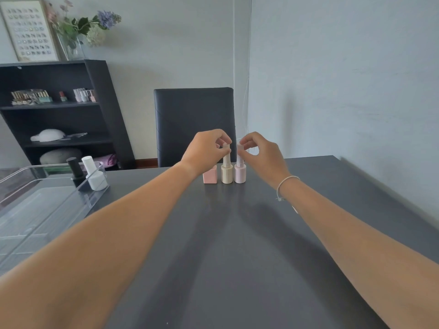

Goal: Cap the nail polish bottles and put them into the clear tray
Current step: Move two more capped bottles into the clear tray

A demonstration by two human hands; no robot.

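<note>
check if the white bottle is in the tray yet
Yes: the white bottle stands upright, capped, inside the clear tray, beside a black bottle.

1. I find no legible text, brand, number or sign anywhere in view.
2. The three nail polish bottles (224, 174) in front of me on the bench (237, 245) carry no readable label.
3. The framed chart (29, 32) on the shelf unit (59, 110) shows rows of small marks, too blurred to read.
</note>
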